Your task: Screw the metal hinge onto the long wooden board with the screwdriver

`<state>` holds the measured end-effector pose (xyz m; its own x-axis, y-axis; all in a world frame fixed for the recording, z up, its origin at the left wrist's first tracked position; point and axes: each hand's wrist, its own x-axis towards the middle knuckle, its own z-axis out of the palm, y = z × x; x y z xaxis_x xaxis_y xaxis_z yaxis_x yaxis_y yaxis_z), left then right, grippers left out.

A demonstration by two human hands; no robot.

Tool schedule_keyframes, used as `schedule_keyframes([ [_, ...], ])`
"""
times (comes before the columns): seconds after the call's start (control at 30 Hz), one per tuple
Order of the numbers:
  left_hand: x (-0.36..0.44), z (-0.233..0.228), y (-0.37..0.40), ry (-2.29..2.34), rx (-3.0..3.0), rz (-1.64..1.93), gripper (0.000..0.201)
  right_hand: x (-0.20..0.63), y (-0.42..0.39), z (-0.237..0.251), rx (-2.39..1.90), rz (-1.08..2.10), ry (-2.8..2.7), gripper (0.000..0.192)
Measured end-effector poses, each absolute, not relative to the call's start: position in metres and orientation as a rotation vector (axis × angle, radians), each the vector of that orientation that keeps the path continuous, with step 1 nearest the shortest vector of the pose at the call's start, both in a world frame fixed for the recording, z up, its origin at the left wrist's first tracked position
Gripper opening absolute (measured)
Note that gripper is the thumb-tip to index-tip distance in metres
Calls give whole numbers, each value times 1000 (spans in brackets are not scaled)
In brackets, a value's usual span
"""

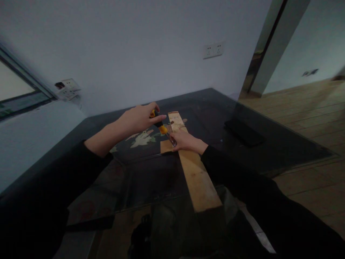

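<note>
A long wooden plank (198, 178) lies on a dark glass table (151, 176), running from near me toward the wall. My left hand (137, 118) grips the yellow-and-black handle of a screwdriver (161, 126), tilted down to the right. Its metal tip meets the plank beside a small wooden piece (166, 146). My right hand (185, 141) presses on the plank, with its fingers pinched at the tool's tip. Whether something small sits under the tip is hidden.
A flat black object (244, 132) lies on the table to the right. White walls with sockets (213, 49) close the corner behind. Wooden floor (309, 108) spreads to the right. The table's front edge (113, 216) is near my body.
</note>
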<state>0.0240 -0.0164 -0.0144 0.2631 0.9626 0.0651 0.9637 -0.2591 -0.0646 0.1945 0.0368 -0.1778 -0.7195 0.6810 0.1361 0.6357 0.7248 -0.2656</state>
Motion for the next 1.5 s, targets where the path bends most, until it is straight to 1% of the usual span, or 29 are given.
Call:
schedule_keyframes([
  [0.07, 26, -16, -18, -1878, -2338, -49, 55, 195, 35, -175, -1051, 295, -2703, 40],
  [0.17, 26, -16, -17, -1813, -2412, -67, 51, 195, 33, -173, -1046, 314, -2704, 39],
  [0.27, 23, -15, -15, -1754, -2521, -41, 53, 195, 34, -174, -1042, 328, -2694, 40],
  [0.4, 21, -17, -14, -1825, -2428, -44, 58, 195, 36, -177, -1049, 326, -2681, 42],
  [0.5, 19, -18, -13, -1830, -2389, -46, 55, 195, 35, -175, -1042, 293, -2698, 41],
  [0.63, 19, -16, -12, -1770, -2513, -6, 55, 195, 34, -173, -1046, 294, -2727, 41],
  [0.73, 19, -17, -12, -1811, -2429, -41, 54, 194, 35, -174, -1055, 282, -2724, 43],
  [0.8, 19, -18, -12, -1821, -2384, -75, 51, 194, 35, -174, -1055, 281, -2727, 42],
  [0.87, 16, -18, -11, -1784, -2455, -83, 50, 194, 35, -175, -1052, 283, -2733, 39],
  [1.0, 14, -16, -11, -1740, -2631, -57, 56, 194, 37, -178, -1043, 281, -2719, 39],
  [1.1, 18, -18, -13, -1844, -2485, -109, 60, 194, 39, -180, -1035, 277, -2717, 40],
  [1.17, 19, -20, -12, -1883, -2404, -132, 57, 194, 39, -180, -1037, 277, -2714, 40],
  [1.3, 15, -15, -9, -1844, -2521, -54, 51, 195, 37, -177, -1053, 299, -2714, 39],
  [1.4, 12, -12, -8, -1838, -2557, 27, 55, 195, 35, -174, -1061, 295, -2729, 37],
  [1.5, 12, -14, -9, -1912, -2423, 28, 59, 195, 34, -172, -1068, 309, -2732, 37],
])
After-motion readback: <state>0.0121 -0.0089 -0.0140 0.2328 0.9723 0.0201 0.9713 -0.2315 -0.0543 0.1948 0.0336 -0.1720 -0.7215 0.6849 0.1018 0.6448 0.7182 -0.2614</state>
